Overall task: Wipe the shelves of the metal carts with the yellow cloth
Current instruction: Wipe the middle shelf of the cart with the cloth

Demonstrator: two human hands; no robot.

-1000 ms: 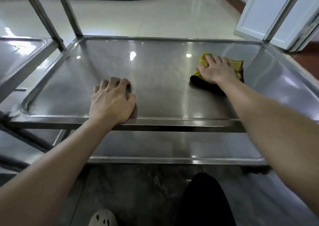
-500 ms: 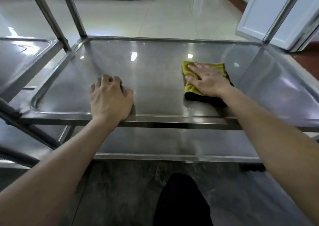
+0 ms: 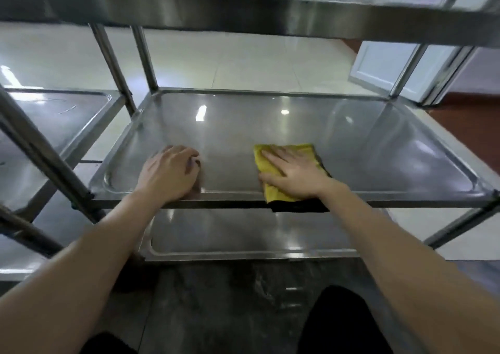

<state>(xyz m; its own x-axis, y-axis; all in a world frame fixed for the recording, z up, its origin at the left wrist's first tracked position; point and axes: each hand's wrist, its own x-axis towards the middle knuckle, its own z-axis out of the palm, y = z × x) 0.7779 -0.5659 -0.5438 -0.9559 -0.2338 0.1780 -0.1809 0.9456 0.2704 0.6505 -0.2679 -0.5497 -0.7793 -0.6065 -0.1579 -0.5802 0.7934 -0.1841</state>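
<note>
The yellow cloth (image 3: 273, 164), folded, with a dark underside, lies at the front edge of the metal cart's middle shelf (image 3: 351, 142) and hangs slightly over the front rim. My right hand (image 3: 295, 173) lies flat on the cloth with fingers spread, pressing it down. My left hand (image 3: 169, 173) rests on the same shelf's front rim to the left, fingers curled over the edge, with nothing in it. A lower shelf (image 3: 243, 234) shows beneath, and the top shelf (image 3: 243, 10) crosses the upper part of the view.
A second metal cart (image 3: 48, 126) stands close on the left, its upright posts (image 3: 113, 64) beside mine. Pale tiled floor lies beyond, a white door (image 3: 384, 67) at the far right. My dark-trousered legs (image 3: 343, 324) are below, over dark floor.
My right hand has dragged the cloth from the shelf's far right toward me, to the front rim. The left hand stayed on the rim. The view lowered, so the top shelf now shows.
</note>
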